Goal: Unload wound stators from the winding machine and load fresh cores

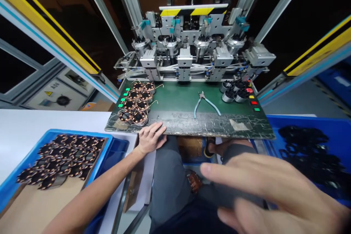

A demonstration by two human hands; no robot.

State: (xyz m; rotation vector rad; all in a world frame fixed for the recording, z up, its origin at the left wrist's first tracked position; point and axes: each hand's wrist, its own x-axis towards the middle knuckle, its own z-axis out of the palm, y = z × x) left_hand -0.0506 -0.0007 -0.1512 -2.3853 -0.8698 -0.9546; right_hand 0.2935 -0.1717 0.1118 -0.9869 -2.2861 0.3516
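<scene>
A: Where is the left hand (150, 138) seen?

B: It is laid open, palm down, on the near edge of the green work mat (178, 98), nothing being gripped. The copper-wound coils (137, 103) are stacked just beyond its fingers, apart from them.

A: And the right hand (274, 193)?

B: It is held close to the camera, blurred, fingers spread; nothing is seen gripped. Blue-handled pliers (204, 104) are left mid-mat

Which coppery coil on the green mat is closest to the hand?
The front right coil of the cluster, next to the left hand. The other coils sit farther back toward the machine.
</scene>
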